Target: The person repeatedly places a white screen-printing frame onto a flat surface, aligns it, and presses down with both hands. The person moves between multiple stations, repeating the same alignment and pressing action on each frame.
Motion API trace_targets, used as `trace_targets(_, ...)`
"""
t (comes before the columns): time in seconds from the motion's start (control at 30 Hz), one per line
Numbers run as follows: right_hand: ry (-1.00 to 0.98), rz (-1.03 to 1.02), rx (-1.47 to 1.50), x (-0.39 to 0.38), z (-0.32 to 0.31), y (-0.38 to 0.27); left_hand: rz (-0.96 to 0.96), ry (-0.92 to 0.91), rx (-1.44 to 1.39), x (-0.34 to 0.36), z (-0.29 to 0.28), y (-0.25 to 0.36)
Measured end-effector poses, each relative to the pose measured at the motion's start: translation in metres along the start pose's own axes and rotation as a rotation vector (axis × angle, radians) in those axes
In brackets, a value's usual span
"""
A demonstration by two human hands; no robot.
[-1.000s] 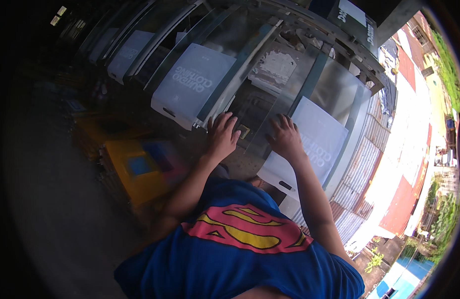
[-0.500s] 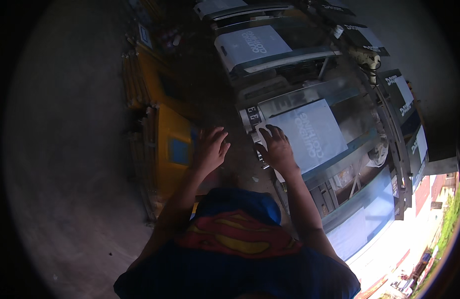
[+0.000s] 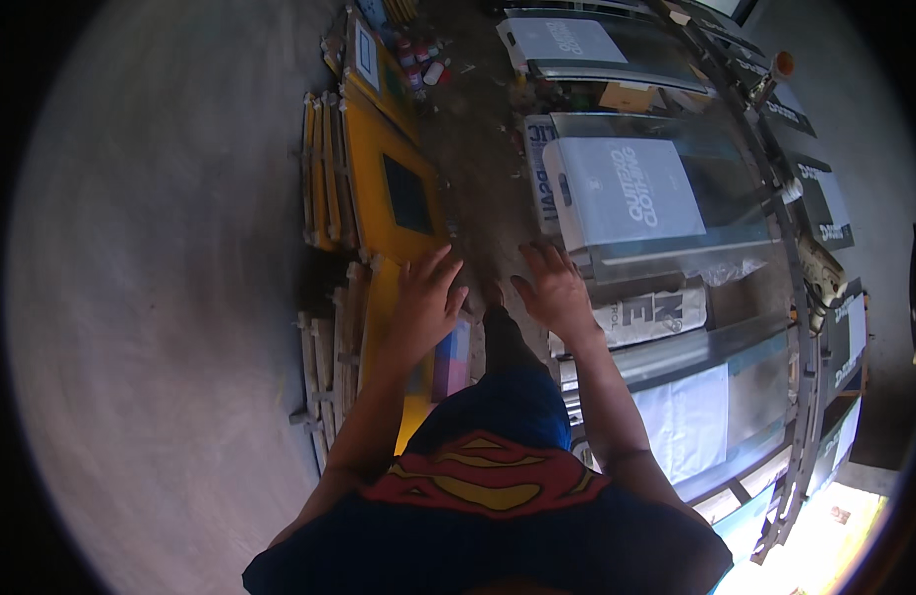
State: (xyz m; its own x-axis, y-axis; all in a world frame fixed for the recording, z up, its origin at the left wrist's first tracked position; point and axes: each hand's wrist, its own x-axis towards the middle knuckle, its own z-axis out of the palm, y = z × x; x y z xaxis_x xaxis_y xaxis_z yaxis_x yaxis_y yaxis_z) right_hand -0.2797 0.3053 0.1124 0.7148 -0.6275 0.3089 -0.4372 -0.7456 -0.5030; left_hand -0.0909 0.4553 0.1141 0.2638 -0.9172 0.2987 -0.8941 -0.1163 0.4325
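Note:
Fingers apart and empty, my left hand [image 3: 428,293] hovers in front of stacked yellow screen frames [image 3: 391,198] along the left side. My right hand [image 3: 554,295] is also open, raised over the narrow aisle [image 3: 475,188] beside a row of glass-topped boards on a metal rack. A white printed sheet with a slot handle [image 3: 627,188] lies on the board just beyond it. Another white sheet [image 3: 681,426] rests on the board beside my right forearm. Below the right hand is a white printed sack [image 3: 653,309]. My foot shows between the hands.
Grey concrete [image 3: 161,297] stretches along the left. Small bottles and containers [image 3: 418,64] sit at the aisle's far end. A further board with a white sheet [image 3: 567,40] is at the top. Dark printed panels [image 3: 825,198] line the rack's far side, and bright daylight enters at lower right.
My view has turned along the aisle, so the rack now runs down the right and the yellow frames stand upright in view on the left. Both hands remain open and raised.

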Motion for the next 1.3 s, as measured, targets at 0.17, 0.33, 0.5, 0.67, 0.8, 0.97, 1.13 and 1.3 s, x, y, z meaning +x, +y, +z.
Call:
trace_targets(0.17,0.050,-0.040,0.062,0.149,0.022,0.047,-0.003,0.009,-0.028,0.139,0.008,-0.074)
trace_targets(0.33,0.118,-0.037,0.042,0.300,0.012,0.081,0.091,0.060,-0.002,0.291,-0.001,-0.122)
trace_targets(0.5,0.172,-0.028,0.056,0.413,0.011,0.108,0.133,0.123,-0.049,0.406,-0.004,-0.161)
trace_targets(0.67,0.138,-0.022,0.035,0.505,0.023,0.131,0.143,0.099,-0.149,0.491,0.013,-0.220)
trace_targets(0.8,0.095,0.040,0.056,0.590,0.049,0.159,0.182,0.104,-0.154,0.574,0.021,-0.272)
trace_targets(0.97,0.064,0.032,0.019,0.734,0.103,0.193,0.132,0.119,-0.195,0.683,0.029,-0.370)
trace_targets(1.13,0.030,-0.032,0.016,0.908,0.138,0.215,0.036,0.106,-0.205,0.808,-0.001,-0.469)
trace_targets(1.3,0.104,-0.014,0.035,1.050,0.144,0.229,0.111,0.113,-0.192,0.951,-0.024,-0.536)
